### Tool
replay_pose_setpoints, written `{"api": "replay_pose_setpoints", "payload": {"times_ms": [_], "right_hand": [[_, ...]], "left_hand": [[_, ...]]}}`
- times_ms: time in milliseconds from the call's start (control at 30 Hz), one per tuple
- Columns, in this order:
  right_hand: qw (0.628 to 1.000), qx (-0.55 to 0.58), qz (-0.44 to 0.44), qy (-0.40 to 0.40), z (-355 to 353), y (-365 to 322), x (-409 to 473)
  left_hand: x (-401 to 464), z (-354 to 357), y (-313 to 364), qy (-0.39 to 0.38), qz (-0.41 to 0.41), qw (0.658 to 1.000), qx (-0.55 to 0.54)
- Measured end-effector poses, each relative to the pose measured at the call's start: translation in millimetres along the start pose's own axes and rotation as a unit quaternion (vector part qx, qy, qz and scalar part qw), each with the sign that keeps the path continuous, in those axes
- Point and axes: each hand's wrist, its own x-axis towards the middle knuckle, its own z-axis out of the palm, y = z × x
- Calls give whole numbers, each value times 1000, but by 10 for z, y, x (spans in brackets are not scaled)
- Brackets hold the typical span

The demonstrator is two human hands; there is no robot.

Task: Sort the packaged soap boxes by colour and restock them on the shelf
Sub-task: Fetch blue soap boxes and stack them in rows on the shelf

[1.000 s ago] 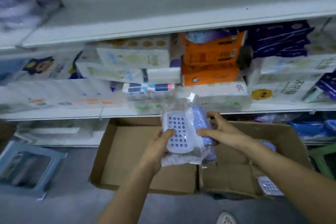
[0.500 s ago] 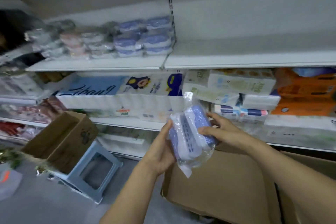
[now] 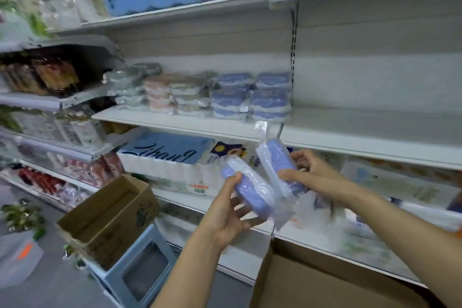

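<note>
Clear-wrapped purple soap boxes filled both hands: the left hand (image 3: 226, 217) gripped one soap box (image 3: 246, 189), the right hand (image 3: 310, 176) pinched another (image 3: 278, 161) just beside it. Above and beyond the grips, purple stacks (image 3: 250, 97) already sat on the shelf (image 3: 175, 120) beside pink and green ones. These two remained unplaced.

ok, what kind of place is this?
Most likely a shop aisle being restocked. White metal retail shelving holds stacks of wrapped soap boxes and tissue packs, with open cardboard cartons on the floor.
</note>
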Motion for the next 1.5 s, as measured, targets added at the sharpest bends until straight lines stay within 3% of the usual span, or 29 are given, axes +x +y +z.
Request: {"api": "replay_pose_setpoints", "payload": {"times_ms": [133, 333, 567, 800, 900, 1033, 1100, 1167, 1233, 1300, 1367, 1433, 1500], "right_hand": [[999, -36, -41, 4, 12, -284, 518], [984, -130, -116, 46, 100, -812, 1453], [946, -263, -167, 94, 314, -1318, 2727], [912, -394, -105, 50, 492, -1367, 3681], [911, -396, -114, 28, 492, -1378, 3784], [861, -500, -92, 23, 492, -1392, 3778], [864, -496, -83, 32, 483, -1438, 3681], [886, -440, -113, 94, 482, -1528, 3537], [930, -304, -143, 153, 501, -1643, 3364], [977, -144, -129, 93, 550, -1796, 3138], [979, -165, -122, 18, 559, -1869, 2965], [962, -241, -119, 53, 441, -1854, 2908], [968, -200, -94, 122, 211, -1749, 2908]], "left_hand": [[285, -169, 460, 35, 52, 998, -3], [817, -481, 1152, 20, 106, 994, -12], [1485, -827, 1892, 26, 93, 994, 53], [2026, -1022, 2431, 0, 74, 996, 50], [2181, -1024, 2537, 4, 68, 996, 54], [2287, -975, 2614, -7, 83, 994, 65], [2298, -925, 2669, -21, 107, 988, 106], [2303, -856, 2721, -37, 146, 975, 165], [2301, -714, 2765, -41, 187, 952, 240], [2301, -487, 2785, -29, 237, 902, 361], [2319, -246, 2775, -33, 297, 831, 469], [2340, -62, 2769, -69, 340, 789, 507], [2391, 48, 2805, -120, 365, 777, 498]]}}
